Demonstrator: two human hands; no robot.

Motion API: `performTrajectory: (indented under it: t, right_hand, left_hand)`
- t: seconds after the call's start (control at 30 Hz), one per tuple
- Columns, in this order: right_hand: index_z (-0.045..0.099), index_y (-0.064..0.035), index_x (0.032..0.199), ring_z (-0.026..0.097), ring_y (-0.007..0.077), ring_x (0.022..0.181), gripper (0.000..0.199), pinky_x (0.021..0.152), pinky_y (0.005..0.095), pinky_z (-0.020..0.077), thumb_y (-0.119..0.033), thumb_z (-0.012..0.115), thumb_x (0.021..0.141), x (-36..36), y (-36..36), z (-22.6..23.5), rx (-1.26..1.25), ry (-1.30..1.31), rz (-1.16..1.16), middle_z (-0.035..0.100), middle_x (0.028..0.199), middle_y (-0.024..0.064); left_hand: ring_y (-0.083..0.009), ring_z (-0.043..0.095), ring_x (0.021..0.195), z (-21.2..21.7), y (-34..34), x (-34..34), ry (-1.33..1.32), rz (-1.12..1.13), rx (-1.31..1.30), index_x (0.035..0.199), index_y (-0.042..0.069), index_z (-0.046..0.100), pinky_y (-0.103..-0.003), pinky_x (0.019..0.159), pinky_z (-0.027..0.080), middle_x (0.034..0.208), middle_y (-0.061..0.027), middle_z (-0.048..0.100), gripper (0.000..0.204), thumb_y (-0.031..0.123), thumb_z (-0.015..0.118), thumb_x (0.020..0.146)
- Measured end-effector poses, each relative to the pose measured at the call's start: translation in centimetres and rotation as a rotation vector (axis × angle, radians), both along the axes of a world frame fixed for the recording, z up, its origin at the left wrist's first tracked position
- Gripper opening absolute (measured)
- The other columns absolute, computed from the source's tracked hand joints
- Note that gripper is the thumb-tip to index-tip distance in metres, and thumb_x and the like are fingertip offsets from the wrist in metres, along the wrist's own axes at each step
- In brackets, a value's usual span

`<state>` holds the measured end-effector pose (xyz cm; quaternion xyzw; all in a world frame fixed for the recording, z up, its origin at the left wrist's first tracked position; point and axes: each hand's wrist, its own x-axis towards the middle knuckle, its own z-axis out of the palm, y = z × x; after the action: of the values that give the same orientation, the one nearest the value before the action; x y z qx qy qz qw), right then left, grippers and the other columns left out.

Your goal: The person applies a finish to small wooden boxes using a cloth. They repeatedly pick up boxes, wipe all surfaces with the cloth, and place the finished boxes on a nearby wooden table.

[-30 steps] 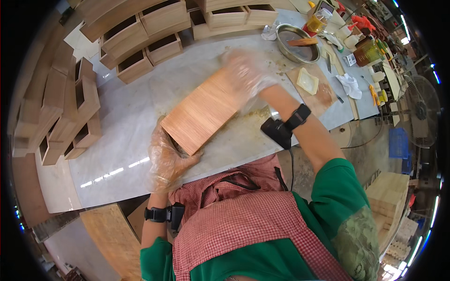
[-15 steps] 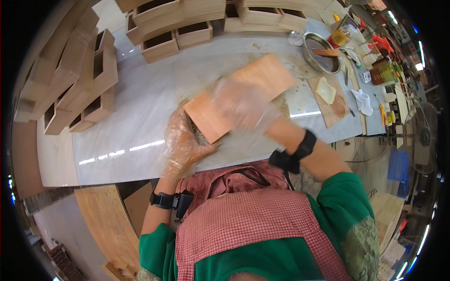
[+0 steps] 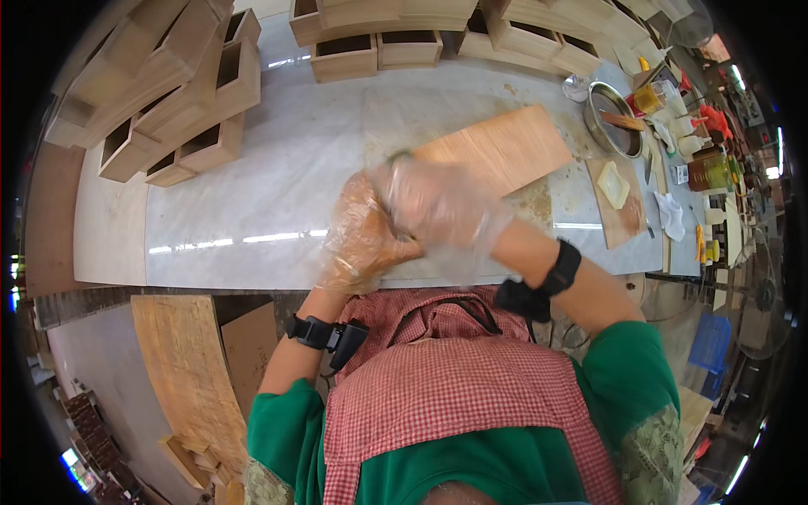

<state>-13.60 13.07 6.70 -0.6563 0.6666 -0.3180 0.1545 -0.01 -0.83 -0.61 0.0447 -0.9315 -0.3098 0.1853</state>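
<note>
Both gloved hands meet at the near end of the flat wooden panel, which lies on the pale bench, angled away toward the metal bowl. The left hand and right hand press together over something small; I cannot tell whether either grip is closed on it. Judging by the open wooden boxes stacked along the far edge, many are built, while this panel looks only partway worked.
</note>
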Motion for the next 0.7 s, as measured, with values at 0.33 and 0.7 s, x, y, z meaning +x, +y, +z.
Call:
performTrajectory:
  t: [0.33,0.7]
  right_hand:
    - [0.056,-0.0006,0.13,0.063,0.0329,0.072,0.039,0.061,0.0419,0.0528,-0.015,0.057,0.094,0.1,-2.9,0.7,0.006,0.328,0.022,0.057,0.077,0.0141]
    - [0.066,-0.0035,0.098,0.067,0.0336,0.079,0.017,0.066,0.0406,0.0563,-0.015,0.058,0.088,-8.5,9.6,-2.5,0.302,0.576,-0.56,0.064,0.083,0.016]
  left_hand:
    - [-0.0443,0.049,0.127,1.5,0.3,-0.4,-0.124,-0.07,0.07,0.143,-0.001,0.046,-0.05,0.11,0.04,0.132,-0.0254,0.056,0.1,0.049,0.088,0.067]
    - [-0.0319,0.054,0.129,0.0,0.7,-0.5,-0.003,0.02,0.234,0.151,-0.001,0.031,-0.04,0.111,0.046,0.137,-0.0187,0.053,0.113,0.03,0.094,0.062]
